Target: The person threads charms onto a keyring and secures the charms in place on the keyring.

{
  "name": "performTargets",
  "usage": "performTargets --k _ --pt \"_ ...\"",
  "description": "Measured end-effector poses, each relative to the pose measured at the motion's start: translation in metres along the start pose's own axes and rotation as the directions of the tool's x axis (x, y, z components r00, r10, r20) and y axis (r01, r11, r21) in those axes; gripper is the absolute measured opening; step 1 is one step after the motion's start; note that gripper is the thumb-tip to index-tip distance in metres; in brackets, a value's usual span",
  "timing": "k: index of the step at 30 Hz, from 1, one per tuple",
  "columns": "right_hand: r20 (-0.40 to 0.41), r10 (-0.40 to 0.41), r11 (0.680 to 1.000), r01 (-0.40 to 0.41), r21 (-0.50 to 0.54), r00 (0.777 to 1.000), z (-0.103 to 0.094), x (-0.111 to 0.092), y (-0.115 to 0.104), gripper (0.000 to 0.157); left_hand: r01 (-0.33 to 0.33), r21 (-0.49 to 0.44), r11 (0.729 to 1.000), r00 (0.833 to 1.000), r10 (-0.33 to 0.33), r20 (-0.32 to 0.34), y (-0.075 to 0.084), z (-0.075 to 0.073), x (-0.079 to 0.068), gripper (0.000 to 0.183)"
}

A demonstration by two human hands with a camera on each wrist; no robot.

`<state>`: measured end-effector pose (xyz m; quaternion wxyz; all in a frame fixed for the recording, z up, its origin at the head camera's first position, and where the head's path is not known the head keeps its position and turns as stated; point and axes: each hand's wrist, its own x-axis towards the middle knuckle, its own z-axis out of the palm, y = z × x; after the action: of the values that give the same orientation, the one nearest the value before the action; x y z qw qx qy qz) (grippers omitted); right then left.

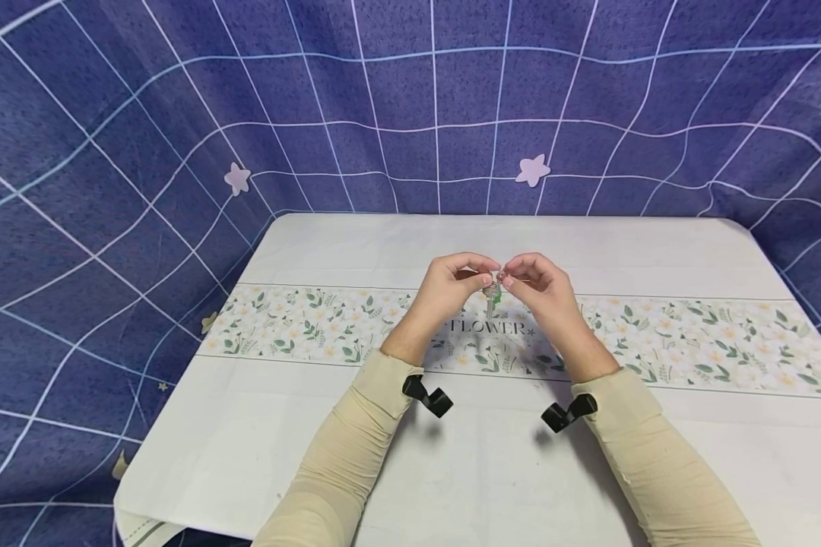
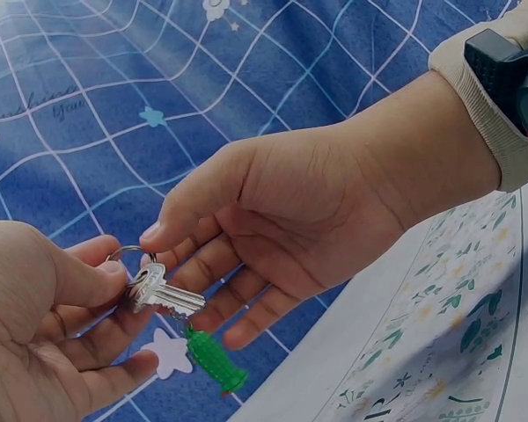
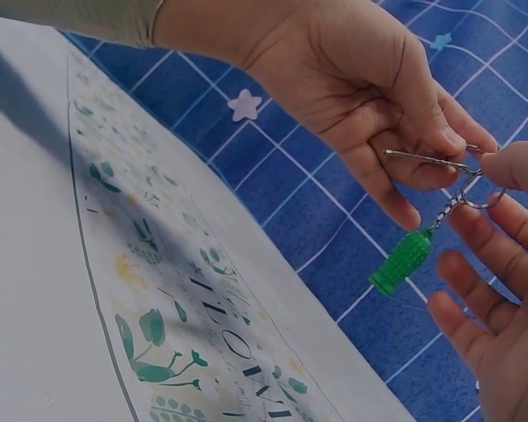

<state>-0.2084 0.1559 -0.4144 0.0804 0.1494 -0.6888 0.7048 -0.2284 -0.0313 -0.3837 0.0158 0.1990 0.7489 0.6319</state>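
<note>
In front of me, above the table, my left hand (image 1: 448,287) and right hand (image 1: 543,285) meet fingertip to fingertip at a small metal key ring (image 3: 486,204). A silver key (image 2: 172,294) hangs from the ring. On a short chain (image 3: 443,214) dangles a green, bumpy, bottle-shaped charm (image 3: 403,261). The left thumb and finger pinch the ring at the key's head, seen close in the left wrist view. Opposite them, the right thumb and index finger pinch the ring's other side. The remaining fingers of both hands are loosely bent around the keychain.
A white tablecloth (image 1: 246,433) with a flowered band and the word FLOWER covers the table. Behind and at the left hangs a blue curtain (image 1: 397,99) with a white grid and pale stars. A black wrist camera (image 1: 429,396) sits on the left wrist, another (image 1: 568,412) on the right.
</note>
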Motion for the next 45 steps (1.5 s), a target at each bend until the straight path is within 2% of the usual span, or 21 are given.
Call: performTargets --k 5,14,22,33,45 --pt "-0.007 -0.008 1.0 0.008 -0.005 1.0 0.0003 -0.0005 -0.0003 0.024 0.002 -0.003 1.0 1.0 -0.002 -0.003 0.0004 0.0003 0.0 0.016" --pt "-0.004 -0.013 0.999 0.013 0.047 1.0 0.0014 0.0 -0.0013 0.024 -0.001 0.001 1.0 1.0 0.001 -0.006 -0.0006 0.0002 -0.0001 0.016" --pt "0.0 -0.006 1.0 0.006 -0.003 1.0 0.0012 -0.0007 -0.0002 0.026 -0.008 0.008 1.0 1.0 0.008 -0.01 -0.0001 -0.0001 -0.0002 0.016" --pt "-0.01 -0.018 1.0 0.018 0.018 1.0 0.0012 -0.0011 -0.0009 0.021 -0.005 -0.005 1.0 1.0 0.005 0.0 0.0004 -0.0003 -0.0005 0.016" --pt "-0.005 -0.005 0.999 0.005 0.043 1.0 0.0013 -0.0006 0.0006 0.026 0.012 -0.004 1.0 1.0 -0.012 0.005 0.001 -0.001 -0.0012 0.016"
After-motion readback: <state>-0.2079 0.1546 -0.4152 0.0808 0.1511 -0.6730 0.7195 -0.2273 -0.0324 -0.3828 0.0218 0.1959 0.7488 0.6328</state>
